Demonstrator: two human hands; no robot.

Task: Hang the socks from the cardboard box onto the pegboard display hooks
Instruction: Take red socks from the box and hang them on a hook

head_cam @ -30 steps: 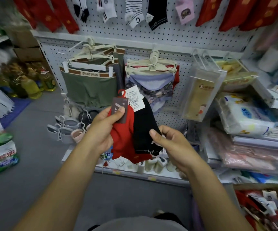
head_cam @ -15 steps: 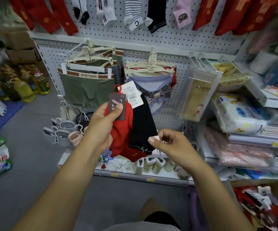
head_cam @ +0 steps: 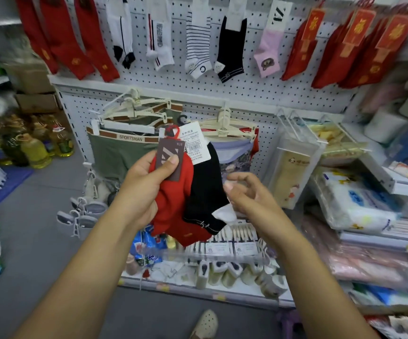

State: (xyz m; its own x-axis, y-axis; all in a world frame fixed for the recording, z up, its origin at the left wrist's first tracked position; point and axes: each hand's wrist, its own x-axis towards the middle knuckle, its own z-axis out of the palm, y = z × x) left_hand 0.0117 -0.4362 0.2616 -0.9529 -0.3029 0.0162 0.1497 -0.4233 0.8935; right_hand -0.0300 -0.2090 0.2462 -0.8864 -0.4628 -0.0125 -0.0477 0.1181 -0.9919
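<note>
Head view: left hand (head_cam: 144, 189) fingers (head_cam: 171, 162) clamped on socks (head_cam: 200, 192), right hand (head_cam: 254, 201) fingers loosely apart, empty.

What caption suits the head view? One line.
Left hand grips red socks and black socks before the pegboard; right hand hovers beside them.

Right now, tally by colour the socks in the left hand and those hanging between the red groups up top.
Held red sock: 1
Held black sock: 1
Hanging white sock: 2
Hanging striped sock: 1
Hanging black sock: 1
Hanging pink sock: 1
Total: 7
</note>
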